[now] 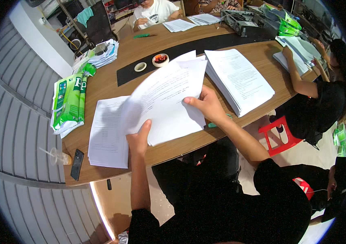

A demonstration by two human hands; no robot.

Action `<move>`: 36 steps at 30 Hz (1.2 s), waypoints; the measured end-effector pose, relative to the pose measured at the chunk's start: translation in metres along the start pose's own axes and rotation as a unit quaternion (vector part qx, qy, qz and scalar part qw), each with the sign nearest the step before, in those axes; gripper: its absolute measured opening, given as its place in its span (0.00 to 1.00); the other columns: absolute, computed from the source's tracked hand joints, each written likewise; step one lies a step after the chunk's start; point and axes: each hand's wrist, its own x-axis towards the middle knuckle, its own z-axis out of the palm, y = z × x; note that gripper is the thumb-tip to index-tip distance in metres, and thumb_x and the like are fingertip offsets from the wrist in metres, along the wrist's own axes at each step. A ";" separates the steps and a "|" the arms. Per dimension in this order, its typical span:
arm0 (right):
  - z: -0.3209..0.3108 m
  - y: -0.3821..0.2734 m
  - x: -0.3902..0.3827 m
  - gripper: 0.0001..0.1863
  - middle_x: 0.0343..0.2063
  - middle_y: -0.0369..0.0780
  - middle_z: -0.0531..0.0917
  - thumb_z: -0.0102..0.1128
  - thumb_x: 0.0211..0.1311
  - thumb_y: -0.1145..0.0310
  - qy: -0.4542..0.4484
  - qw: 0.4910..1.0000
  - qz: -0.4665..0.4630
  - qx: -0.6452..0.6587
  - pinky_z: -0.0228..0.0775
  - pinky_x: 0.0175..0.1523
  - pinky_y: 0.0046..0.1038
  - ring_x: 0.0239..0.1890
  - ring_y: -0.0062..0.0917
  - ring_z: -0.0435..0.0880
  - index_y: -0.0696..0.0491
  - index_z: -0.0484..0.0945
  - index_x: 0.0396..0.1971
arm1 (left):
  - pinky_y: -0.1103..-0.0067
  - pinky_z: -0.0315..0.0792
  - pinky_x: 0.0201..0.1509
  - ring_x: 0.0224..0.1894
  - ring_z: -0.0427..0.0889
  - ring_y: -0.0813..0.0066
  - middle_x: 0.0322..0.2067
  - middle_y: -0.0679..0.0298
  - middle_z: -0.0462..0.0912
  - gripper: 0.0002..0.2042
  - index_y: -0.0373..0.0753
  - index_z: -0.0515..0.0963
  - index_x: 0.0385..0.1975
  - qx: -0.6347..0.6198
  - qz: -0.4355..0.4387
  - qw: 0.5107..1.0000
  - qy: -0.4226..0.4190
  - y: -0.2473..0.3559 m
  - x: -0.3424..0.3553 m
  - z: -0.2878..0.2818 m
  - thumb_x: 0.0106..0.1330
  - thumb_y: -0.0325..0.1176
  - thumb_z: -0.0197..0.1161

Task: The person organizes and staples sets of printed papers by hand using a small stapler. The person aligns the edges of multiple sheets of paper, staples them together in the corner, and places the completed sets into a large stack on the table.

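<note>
Between my two hands I hold a sheaf of printed white paper (169, 93), tilted and slightly bowed above the table edge. My left hand (138, 138) grips its lower left edge, thumb on top. My right hand (205, 105) pinches the right edge, its thumb pressed on the print and the other fingers behind the sheets. On the left lies a stack of printed sheets (107, 134), partly covered by the sheaf. To the right stands a thicker stack of printed pages (242, 79). A green object (211, 125), partly hidden, lies below my right wrist.
A phone (76, 164) and a plastic cup with a straw (61, 157) stand at the table's left end. Green paper packages (69, 101) lie behind them. A tape roll (140, 66) and a small round dish (160, 60) sit mid-table. Other people work opposite and at right, near a red stool (278, 136).
</note>
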 end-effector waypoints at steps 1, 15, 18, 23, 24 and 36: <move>0.002 -0.008 0.001 0.24 0.41 0.40 0.82 0.69 0.56 0.68 -0.003 1.000 -0.024 0.016 0.71 0.49 0.25 0.43 0.20 0.79 0.61 0.73 0.51 | 0.73 0.66 0.58 0.52 0.74 0.66 0.49 0.55 0.76 0.23 0.26 0.71 0.52 0.014 -0.021 0.999 -0.024 0.009 0.006 -0.005 0.58 0.28 0.66; 0.001 0.020 0.000 0.20 0.38 0.39 0.84 0.69 0.56 0.68 0.011 1.000 -0.017 0.018 0.71 0.48 0.25 0.40 0.19 0.79 0.59 0.77 0.47 | 0.73 0.66 0.58 0.52 0.73 0.68 0.51 0.53 0.75 0.23 0.28 0.72 0.52 0.066 -0.076 0.991 -0.083 0.012 0.018 -0.010 0.57 0.29 0.67; -0.005 0.041 0.000 0.19 0.38 0.40 0.84 0.68 0.57 0.67 -0.025 0.998 0.006 -0.051 0.73 0.47 0.26 0.39 0.21 0.80 0.60 0.77 0.46 | 0.72 0.67 0.56 0.51 0.74 0.68 0.48 0.53 0.77 0.23 0.27 0.72 0.51 0.050 0.021 0.997 -0.063 -0.020 0.015 0.005 0.58 0.30 0.67; -0.004 0.027 -0.003 0.18 0.38 0.43 0.85 0.65 0.60 0.66 -0.018 0.996 0.062 -0.066 0.71 0.49 0.25 0.40 0.22 0.80 0.61 0.77 0.47 | 0.72 0.66 0.58 0.51 0.74 0.66 0.50 0.53 0.76 0.22 0.26 0.72 0.51 0.093 -0.124 0.988 -0.009 0.015 0.011 0.010 0.58 0.29 0.66; -0.009 0.033 0.001 0.18 0.39 0.43 0.85 0.65 0.59 0.67 -0.022 0.997 0.051 -0.049 0.71 0.49 0.26 0.40 0.23 0.81 0.61 0.77 0.47 | 0.72 0.66 0.58 0.51 0.74 0.66 0.50 0.53 0.76 0.22 0.26 0.72 0.51 0.089 -0.113 0.990 -0.007 0.004 0.015 0.011 0.58 0.29 0.66; -0.047 -0.014 0.041 0.25 0.44 0.42 0.81 0.62 0.62 0.65 -0.087 0.995 -0.027 -0.043 0.69 0.54 0.27 0.47 0.25 0.79 0.60 0.69 0.56 | 0.74 0.67 0.57 0.50 0.75 0.68 0.49 0.55 0.76 0.21 0.27 0.70 0.52 0.073 -0.047 0.988 -0.130 -0.049 0.023 0.005 0.58 0.25 0.65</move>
